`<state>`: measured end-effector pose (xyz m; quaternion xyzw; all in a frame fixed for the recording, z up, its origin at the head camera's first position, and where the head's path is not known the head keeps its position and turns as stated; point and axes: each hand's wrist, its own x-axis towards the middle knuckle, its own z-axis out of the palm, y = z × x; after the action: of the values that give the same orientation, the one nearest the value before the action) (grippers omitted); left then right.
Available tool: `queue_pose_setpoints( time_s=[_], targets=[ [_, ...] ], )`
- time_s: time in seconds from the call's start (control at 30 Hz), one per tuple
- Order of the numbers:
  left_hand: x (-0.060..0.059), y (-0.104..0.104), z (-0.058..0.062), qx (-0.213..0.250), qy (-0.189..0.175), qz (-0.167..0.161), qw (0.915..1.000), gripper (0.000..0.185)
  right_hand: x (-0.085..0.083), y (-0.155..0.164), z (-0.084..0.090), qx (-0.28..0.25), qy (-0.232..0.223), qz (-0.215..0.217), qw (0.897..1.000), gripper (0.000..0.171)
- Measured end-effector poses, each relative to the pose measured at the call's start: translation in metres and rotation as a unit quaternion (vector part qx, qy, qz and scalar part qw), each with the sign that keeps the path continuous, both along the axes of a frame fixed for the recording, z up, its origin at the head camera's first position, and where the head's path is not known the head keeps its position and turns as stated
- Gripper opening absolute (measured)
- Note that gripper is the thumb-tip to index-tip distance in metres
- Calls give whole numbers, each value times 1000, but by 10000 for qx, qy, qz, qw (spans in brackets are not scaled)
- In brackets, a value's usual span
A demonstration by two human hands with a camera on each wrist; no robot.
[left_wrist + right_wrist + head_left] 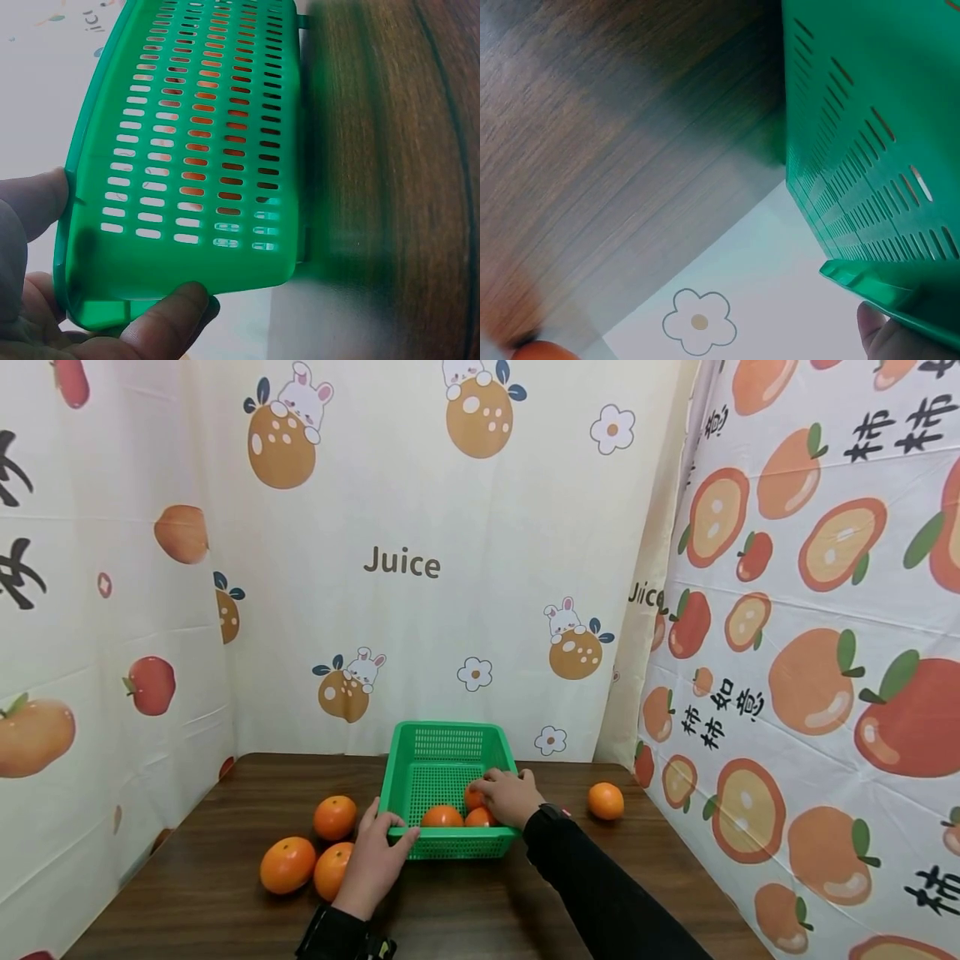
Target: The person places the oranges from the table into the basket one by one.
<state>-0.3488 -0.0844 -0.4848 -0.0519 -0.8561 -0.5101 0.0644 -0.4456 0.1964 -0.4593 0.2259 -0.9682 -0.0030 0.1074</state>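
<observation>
Head view showing left hand (377, 860) gripping near-left rim of green basket (441, 747) sitting on dark wooden table (225, 910), right hand (512, 797) curling over orange (474, 797) inside basket, three oranges (287, 864) lying left.

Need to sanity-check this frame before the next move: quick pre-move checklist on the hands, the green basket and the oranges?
1. Left hand grips the near left corner of the green slotted plastic basket: ok.
2. Right hand is inside the basket on a round orange: ok; the wrist view hides how firm the grip is.
3. Two more oranges lie in the basket beside it: ok.
4. Three loose oranges sit on the dark wooden table left of the basket: ok.
5. One orange right of the basket, apart from it: ok.
6. Basket flat on the table: cannot tell.
</observation>
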Motion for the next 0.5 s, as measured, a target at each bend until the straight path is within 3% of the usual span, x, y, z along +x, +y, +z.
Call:
queue_pose_setpoints(
  time_s=[0.5],
  targets=[
    [0, -1, 0, 21, -45, -43, 10000, 31, 4, -1, 4, 47, -28, -61, 10000, 34]
  ],
)
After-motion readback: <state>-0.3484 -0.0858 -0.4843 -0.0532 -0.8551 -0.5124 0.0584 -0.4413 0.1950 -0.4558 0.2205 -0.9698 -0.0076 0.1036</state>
